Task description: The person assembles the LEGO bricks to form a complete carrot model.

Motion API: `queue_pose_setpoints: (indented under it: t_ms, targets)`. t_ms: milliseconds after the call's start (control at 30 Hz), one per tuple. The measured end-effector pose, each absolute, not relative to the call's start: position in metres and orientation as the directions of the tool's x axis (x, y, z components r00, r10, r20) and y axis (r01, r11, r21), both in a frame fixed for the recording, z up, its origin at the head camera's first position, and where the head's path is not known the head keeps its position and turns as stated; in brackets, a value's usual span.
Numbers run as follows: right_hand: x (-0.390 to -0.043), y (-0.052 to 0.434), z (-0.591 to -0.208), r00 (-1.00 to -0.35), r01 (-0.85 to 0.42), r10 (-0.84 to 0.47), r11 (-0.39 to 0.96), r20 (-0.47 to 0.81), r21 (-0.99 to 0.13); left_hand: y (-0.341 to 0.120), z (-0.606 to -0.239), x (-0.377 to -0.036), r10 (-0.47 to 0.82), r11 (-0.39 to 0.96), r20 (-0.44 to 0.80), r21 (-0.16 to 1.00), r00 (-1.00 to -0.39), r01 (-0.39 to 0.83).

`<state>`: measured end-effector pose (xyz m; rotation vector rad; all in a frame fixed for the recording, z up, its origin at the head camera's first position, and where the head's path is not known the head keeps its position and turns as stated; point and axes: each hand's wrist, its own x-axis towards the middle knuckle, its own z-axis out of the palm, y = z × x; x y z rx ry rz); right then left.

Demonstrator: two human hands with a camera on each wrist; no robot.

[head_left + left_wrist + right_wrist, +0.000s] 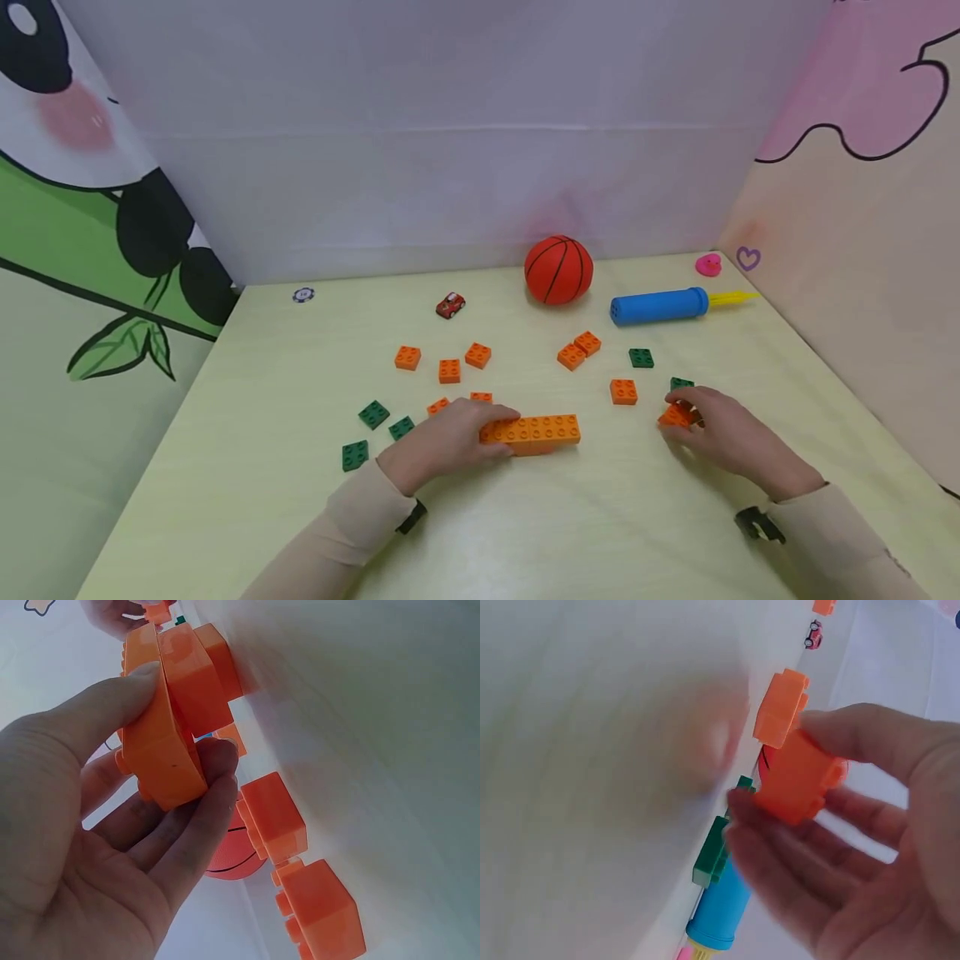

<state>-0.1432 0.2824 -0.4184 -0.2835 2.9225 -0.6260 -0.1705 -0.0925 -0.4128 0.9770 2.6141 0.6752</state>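
A long orange bar of joined bricks [538, 432] lies on the pale yellow table [525, 533]. My left hand [450, 440] grips its left end, thumb and fingers pinching the orange bar [171, 727] in the left wrist view. My right hand [723, 433] pinches a single orange brick [677, 415] between thumb and fingertips, just above the table; the right wrist view shows that orange brick [799, 778] held clear. Loose orange bricks [450, 370] and green bricks [372, 414] lie scattered around both hands.
At the back stand an orange basketball [558, 269], a blue pump [660, 306] with a yellow tip, a pink toy [708, 265], a small red car [450, 305] and a small round token [303, 294]. Painted walls close in three sides.
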Motion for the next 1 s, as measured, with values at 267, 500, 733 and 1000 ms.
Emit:
queue_pose_setpoints:
  t_ms: [267,500,733,1000]
  targets:
    - [-0.141,0.257,-0.420,-0.928,-0.364,-0.347,0.769,0.135,-0.525,-0.095,-0.415,-0.171,0.666,0.666,-0.094,0.524,-0.740,0.532]
    - [-0.146,0.221,-0.419,-0.877,-0.420,-0.468,0.634,0.110,-0.650,-0.093,-0.414,-0.170,0.666,0.667,-0.092,0.520,-0.741,0.534]
    - [-0.155,0.202,-0.418,-0.829,-0.461,-0.552,0.576,0.095,-0.675,-0.092,-0.415,-0.171,0.668,0.668,-0.089,0.509,-0.739,0.542]
    - [-0.163,0.197,-0.419,-0.812,-0.410,-0.584,0.546,0.020,-0.731,-0.093,-0.414,-0.171,0.664,0.676,-0.096,0.500,-0.741,0.541]
